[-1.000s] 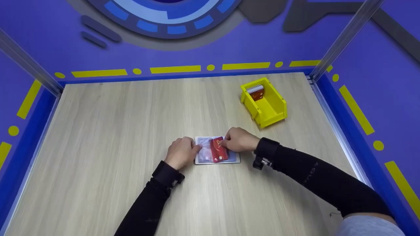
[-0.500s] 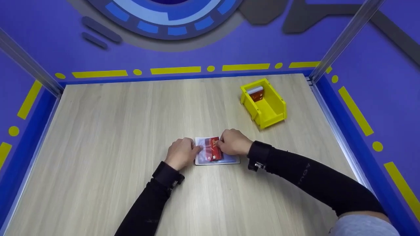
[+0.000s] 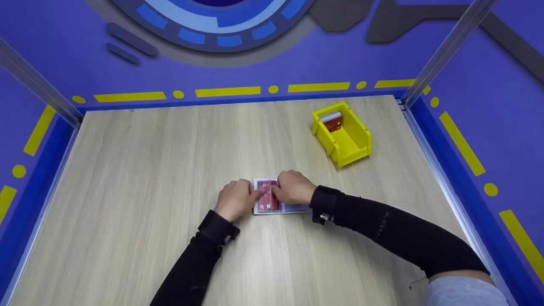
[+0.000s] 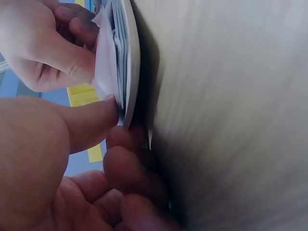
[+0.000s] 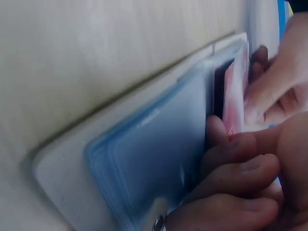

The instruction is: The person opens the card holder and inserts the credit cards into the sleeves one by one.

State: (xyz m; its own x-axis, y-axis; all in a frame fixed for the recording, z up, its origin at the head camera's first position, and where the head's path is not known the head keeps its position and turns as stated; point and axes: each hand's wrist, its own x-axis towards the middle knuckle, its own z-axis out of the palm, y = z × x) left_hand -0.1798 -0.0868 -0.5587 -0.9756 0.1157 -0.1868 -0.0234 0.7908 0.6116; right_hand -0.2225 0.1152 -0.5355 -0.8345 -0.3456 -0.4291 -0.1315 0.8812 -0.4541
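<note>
A card holder (image 3: 295, 208) with a pale cover (image 5: 62, 168) and clear bluish sleeves (image 5: 154, 144) lies spread on the table. Its left edge is pinched by my left hand (image 3: 234, 199), thumb on top and fingers beneath. A red card (image 3: 267, 203) shows through the clear plastic of the left sleeve. My right hand (image 3: 295, 188) pinches the card's right edge between thumb and fingers, covering part of it. In the left wrist view the sleeve's plastic (image 4: 107, 62) bulges up from the layers below, near the left thumb.
Beyond the right hand stands a yellow bin (image 3: 357, 148) with a few cards (image 3: 332, 122) at its far left end. The wood-grain table (image 3: 161, 170) is bordered by blue panels (image 3: 238, 76) at the back and both sides.
My right hand has moved left, carrying the red card under the clear plastic of the left sleeve. The left hand has stayed at the holder's left edge.
</note>
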